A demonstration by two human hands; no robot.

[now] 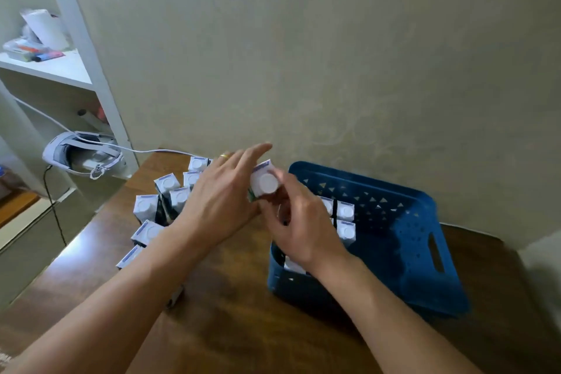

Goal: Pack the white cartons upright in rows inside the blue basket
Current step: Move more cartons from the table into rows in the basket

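A white carton (pixel 263 181) with a round white cap is held between both hands, just left of the blue basket (pixel 419 252). My left hand (pixel 221 200) grips it from the left, fingers stretched over its top. My right hand (pixel 299 222) grips it from the right and below. Inside the basket stand upright cartons (pixel 346 218) near its left side, partly hidden by my right hand. Several more white cartons (pixel 165 191) stand in a cluster on the wooden table (pixel 236 328), left of my left hand.
The basket sits on the table against a beige wall. A white headset (pixel 82 153) with a cable lies on a low surface at the left. A white shelf unit (pixel 57 67) with small items stands behind it.
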